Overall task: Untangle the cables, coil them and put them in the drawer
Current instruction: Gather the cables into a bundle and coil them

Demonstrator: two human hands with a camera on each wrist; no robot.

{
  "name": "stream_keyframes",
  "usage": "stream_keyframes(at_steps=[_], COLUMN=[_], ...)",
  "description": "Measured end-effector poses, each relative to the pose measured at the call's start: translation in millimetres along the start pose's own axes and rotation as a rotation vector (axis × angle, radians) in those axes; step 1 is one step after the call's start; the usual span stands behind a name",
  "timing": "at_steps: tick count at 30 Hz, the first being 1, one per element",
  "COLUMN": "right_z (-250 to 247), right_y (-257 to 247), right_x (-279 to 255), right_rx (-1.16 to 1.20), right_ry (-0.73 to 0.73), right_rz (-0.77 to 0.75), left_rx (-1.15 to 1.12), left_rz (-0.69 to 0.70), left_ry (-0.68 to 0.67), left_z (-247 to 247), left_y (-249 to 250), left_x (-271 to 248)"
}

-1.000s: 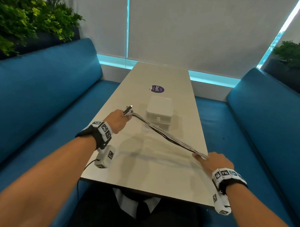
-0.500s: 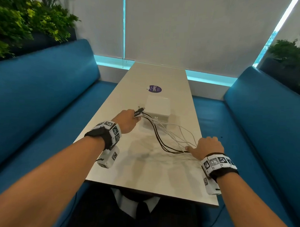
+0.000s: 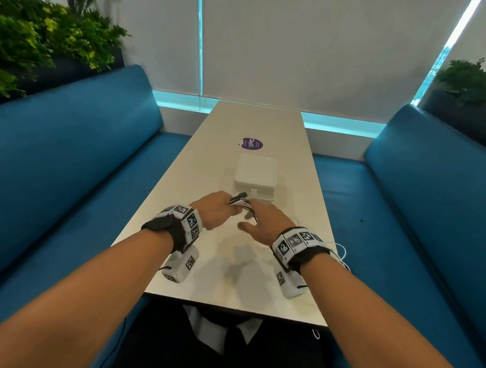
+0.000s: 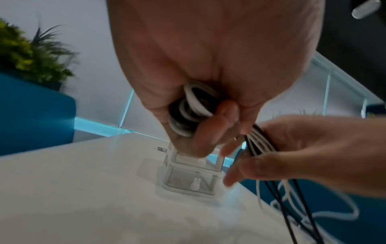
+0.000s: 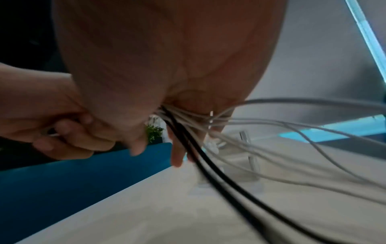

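Observation:
A bundle of white and black cables (image 3: 240,201) is held just in front of the small white drawer box (image 3: 256,176) on the table. My left hand (image 3: 216,210) grips the plug ends and the coiled loops (image 4: 192,109) in a fist. Right beside it, my right hand (image 3: 265,223) holds the running strands (image 5: 188,132) between thumb and fingers. From there the black and white strands (image 4: 292,206) trail down and off to the right. The drawer box (image 4: 192,178) has two closed clear drawers with rabbit-shaped knobs.
The long pale table (image 3: 205,279) runs away from me between two blue benches (image 3: 57,177). A purple sticker (image 3: 251,143) lies beyond the drawer box. Slack white cable (image 3: 342,252) hangs over the table's right edge. Plants stand behind both benches.
The cables were stretched taut between my hands, then went slack. My right hand has come in from the table's right edge to meet my left hand, folding the strands together.

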State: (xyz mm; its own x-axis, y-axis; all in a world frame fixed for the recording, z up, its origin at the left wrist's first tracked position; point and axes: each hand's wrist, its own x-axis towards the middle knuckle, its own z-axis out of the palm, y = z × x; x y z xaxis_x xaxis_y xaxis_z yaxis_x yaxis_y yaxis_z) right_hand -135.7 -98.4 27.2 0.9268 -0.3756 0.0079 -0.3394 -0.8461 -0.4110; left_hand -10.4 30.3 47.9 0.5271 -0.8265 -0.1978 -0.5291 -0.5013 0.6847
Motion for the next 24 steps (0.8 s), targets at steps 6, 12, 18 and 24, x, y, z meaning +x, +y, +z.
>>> stream_keyframes(at_steps=[6, 12, 18, 24], right_z=[9.6, 21.5, 26.8, 38.2], right_y=[9.6, 10.9, -17.5, -24.2], right_x=[-6.4, -19.5, -12.1, -10.9], right_rx=[0.000, -0.001, 0.089, -0.003], right_ry=[0.033, -0.025, -0.029, -0.169], right_rz=[-0.003, 0.043, 0.006, 0.002], left_rx=[-0.397, -0.650, -0.912, -0.695], left_rz=[-0.076, -0.225, -0.220, -0.184], left_ry=[0.166, 0.195, 0.097, 0.159], left_z=[-8.1, 19.3, 39.9, 56.2], left_y=[-10.7, -15.8, -13.2, -4.6], left_x=[5.4, 9.9, 2.3, 5.6])
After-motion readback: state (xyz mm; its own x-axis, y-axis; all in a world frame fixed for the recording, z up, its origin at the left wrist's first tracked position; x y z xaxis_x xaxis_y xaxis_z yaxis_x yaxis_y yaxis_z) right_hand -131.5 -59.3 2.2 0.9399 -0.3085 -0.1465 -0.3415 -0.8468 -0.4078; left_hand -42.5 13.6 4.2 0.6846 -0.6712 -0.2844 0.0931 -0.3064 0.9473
